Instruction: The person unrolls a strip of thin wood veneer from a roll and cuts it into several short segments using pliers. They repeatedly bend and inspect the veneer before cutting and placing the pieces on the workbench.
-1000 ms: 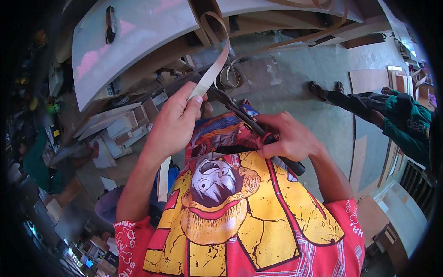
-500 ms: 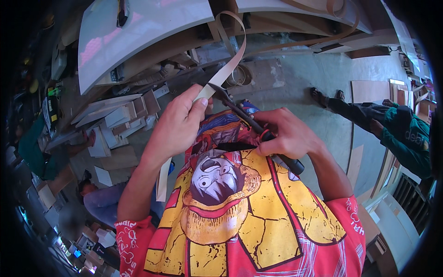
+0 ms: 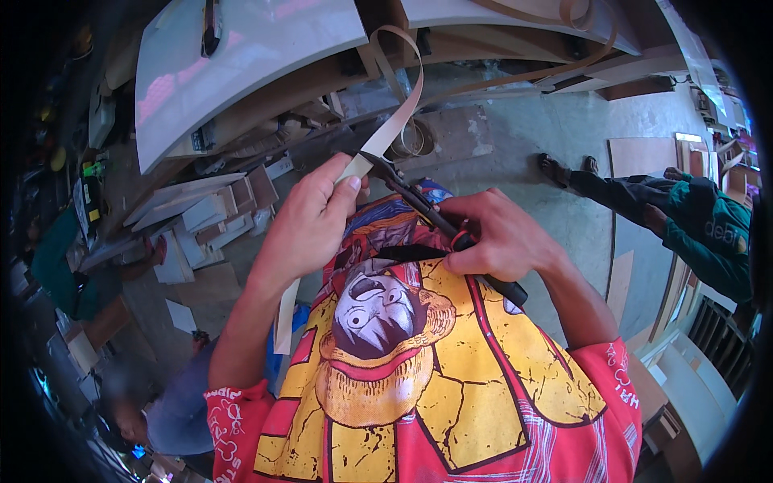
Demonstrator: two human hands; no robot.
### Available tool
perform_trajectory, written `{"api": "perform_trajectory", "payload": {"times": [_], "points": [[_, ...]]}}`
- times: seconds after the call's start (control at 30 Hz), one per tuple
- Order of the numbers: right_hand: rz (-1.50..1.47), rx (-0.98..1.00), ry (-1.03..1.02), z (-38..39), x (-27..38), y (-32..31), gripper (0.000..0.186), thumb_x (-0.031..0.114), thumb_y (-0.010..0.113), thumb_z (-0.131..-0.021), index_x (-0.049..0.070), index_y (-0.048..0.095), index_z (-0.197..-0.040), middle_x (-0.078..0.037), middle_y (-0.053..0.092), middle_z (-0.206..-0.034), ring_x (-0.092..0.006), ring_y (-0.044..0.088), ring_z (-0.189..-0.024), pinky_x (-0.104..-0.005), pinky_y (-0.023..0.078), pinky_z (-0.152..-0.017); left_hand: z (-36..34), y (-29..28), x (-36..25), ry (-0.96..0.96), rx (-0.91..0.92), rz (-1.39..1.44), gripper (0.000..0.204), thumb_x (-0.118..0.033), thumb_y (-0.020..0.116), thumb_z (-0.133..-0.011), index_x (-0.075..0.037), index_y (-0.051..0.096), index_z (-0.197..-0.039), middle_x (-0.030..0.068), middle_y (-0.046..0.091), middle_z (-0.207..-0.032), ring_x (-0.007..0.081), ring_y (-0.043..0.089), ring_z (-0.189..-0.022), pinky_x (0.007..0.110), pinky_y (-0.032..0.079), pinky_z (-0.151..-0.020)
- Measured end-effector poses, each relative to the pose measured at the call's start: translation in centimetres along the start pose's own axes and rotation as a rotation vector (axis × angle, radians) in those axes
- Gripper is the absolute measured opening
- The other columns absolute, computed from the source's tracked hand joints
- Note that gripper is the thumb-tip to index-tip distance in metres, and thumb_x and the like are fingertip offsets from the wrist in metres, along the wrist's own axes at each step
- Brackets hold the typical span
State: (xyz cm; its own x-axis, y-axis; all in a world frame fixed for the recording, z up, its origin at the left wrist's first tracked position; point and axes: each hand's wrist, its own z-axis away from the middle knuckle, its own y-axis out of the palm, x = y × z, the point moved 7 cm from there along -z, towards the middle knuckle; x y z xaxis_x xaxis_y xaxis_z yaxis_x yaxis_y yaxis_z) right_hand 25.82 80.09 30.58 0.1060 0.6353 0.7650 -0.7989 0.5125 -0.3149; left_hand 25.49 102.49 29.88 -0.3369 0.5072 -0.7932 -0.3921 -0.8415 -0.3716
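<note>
My left hand [image 3: 310, 217] pinches a long, thin, pale edge-banding strip [image 3: 392, 129] between thumb and fingers. One tail of the strip hangs below my left wrist; the other part rises and curls over near the workbench. My right hand [image 3: 501, 235] is wrapped round black-handled shears [image 3: 415, 197], which slant up to the left in front of my shirt. Their head meets the strip right beside my left fingertips. Whether the blades have cut through I cannot tell.
Across the top runs a white-topped workbench [image 3: 266, 40] with a dark knife-like tool [image 3: 211, 30] on it. Brown banding loops [image 3: 564, 68] hang along its right part. Stacked boards [image 3: 197, 205] lie to the left. A person in green [image 3: 696, 217] stands at right; another person [image 3: 189, 402] is low at left.
My hands keep nearly the same pose, and the shears' head has shifted slightly on the strip. At lower left, the other person has moved lower in the picture.
</note>
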Motion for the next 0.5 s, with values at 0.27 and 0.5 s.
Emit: {"api": "perform_trajectory", "payload": {"times": [0.27, 0.5], "points": [[0.043, -0.011, -0.011, 0.3, 0.4, -0.1, 0.043, 0.031, 0.073, -0.070, -0.002, 0.074, -0.096, -0.025, 0.066, -0.075, -0.0456, 0.065, -0.074, -0.0487, 0.052, -0.072, -0.1, 0.3, 0.4, 0.015, 0.006, 0.042, 0.022, -0.020, 0.050, -0.114, -0.002, 0.062, -0.115, 0.0003, 0.052, -0.081, 0.0110, 0.049, -0.074, 0.031, 0.044, -0.070], [0.134, -0.138, -0.049, 0.6, -0.3, -1.1, 0.044, 0.030, 0.078, -0.069, -0.003, 0.073, -0.098, -0.021, 0.064, -0.071, -0.0409, 0.061, -0.067, -0.0450, 0.050, -0.067, -0.2, 0.4, 0.9, -0.055, 0.133, 0.238, 0.021, -0.019, 0.049, -0.115, -0.003, 0.062, -0.110, -0.0007, 0.053, -0.082, 0.0084, 0.047, -0.074, 0.029, 0.044, -0.069]]}}
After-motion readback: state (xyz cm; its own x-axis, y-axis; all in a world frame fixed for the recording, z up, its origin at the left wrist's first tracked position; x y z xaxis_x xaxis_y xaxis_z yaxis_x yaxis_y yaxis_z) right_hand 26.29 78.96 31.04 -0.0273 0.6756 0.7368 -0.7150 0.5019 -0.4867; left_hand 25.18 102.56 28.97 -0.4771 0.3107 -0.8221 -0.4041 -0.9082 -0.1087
